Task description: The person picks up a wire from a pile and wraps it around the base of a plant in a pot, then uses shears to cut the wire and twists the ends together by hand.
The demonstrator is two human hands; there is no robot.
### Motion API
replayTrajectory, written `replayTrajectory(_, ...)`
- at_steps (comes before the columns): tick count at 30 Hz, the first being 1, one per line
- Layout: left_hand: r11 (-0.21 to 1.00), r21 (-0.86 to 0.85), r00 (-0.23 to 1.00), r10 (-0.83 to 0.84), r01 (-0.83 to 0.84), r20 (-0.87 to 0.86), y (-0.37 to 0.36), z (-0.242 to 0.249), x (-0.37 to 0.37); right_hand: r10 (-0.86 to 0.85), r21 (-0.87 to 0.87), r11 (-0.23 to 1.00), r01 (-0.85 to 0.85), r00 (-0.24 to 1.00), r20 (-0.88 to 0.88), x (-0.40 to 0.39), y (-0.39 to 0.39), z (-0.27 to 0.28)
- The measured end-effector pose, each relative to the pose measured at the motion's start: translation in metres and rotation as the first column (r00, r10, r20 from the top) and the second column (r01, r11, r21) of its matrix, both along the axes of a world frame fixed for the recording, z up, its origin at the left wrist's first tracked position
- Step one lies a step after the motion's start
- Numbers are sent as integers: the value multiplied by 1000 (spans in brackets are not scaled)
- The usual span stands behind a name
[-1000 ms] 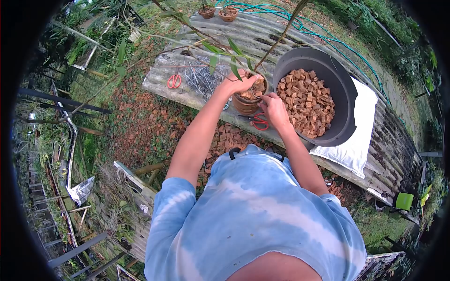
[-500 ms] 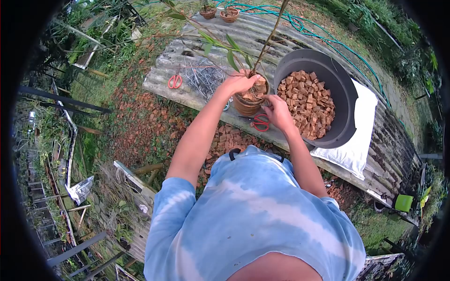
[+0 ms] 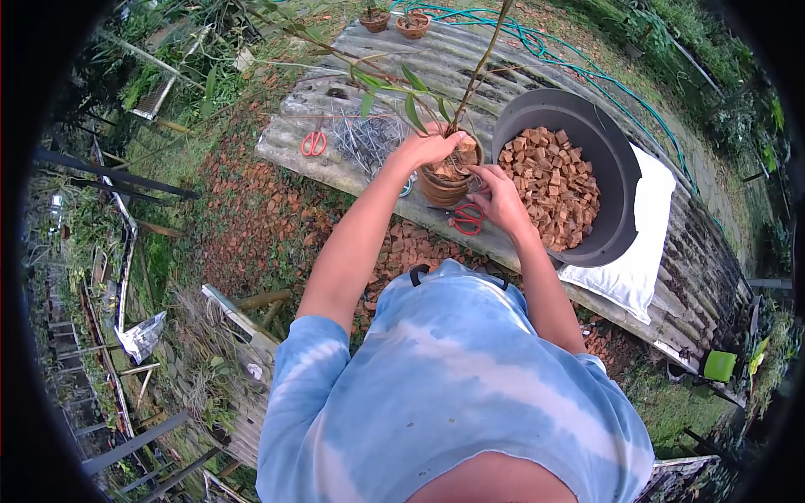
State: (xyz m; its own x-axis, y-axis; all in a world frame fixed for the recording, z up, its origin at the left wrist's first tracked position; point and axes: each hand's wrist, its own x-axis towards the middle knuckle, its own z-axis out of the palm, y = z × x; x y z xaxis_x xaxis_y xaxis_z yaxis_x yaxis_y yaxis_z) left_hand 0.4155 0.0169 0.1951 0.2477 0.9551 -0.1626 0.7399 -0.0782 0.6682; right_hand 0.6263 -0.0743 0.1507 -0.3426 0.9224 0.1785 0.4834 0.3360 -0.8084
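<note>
A brown clay pot [image 3: 443, 193] holds chunky brown chips [image 3: 449, 171] and a tall leafy plant with a long cane [image 3: 480, 74]. My left hand [image 3: 429, 151] is closed around the plant's base at the back left of the pot, its thumb lying over the chips. At the pot's right rim my right hand [image 3: 498, 199] has its fingertips pinched together; whatever they hold is hidden. Just below that hand lie red-handled scissors [image 3: 468, 220]. To its right, a large black tub [image 3: 616, 180] contains many brown chips [image 3: 549, 189].
The pot and tub stand on a weathered corrugated sheet [image 3: 293, 155]. Another pair of red scissors [image 3: 314, 143] and a heap of grey wire pieces [image 3: 365, 138] lie left. A white sack [image 3: 646, 243] sits under the tub. Small pots [image 3: 412, 27] and a green hose [image 3: 545, 50] are behind.
The plant's leafy stems at the upper left have shifted and tilted slightly left. Both hands stay at the pot, with only a slight shift of the right fingers.
</note>
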Motion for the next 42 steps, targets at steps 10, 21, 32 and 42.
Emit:
replayTrajectory(10,994,-87,996,56,-62,-69,0,10,2,-18,76,997,11,996,89,3,0,-15)
replayTrajectory(21,998,-53,998,43,-46,-56,-7,18,3,-114,-23,993,113,993,-34,0,5,-6)
replayTrajectory(32,994,-83,996,68,-72,-49,-3,11,2,-31,11,999,31,998,48,1,9,-9)
replayTrajectory(42,981,-130,989,139,-145,-50,-9,23,3,-32,31,999,29,996,85,1,2,-14)
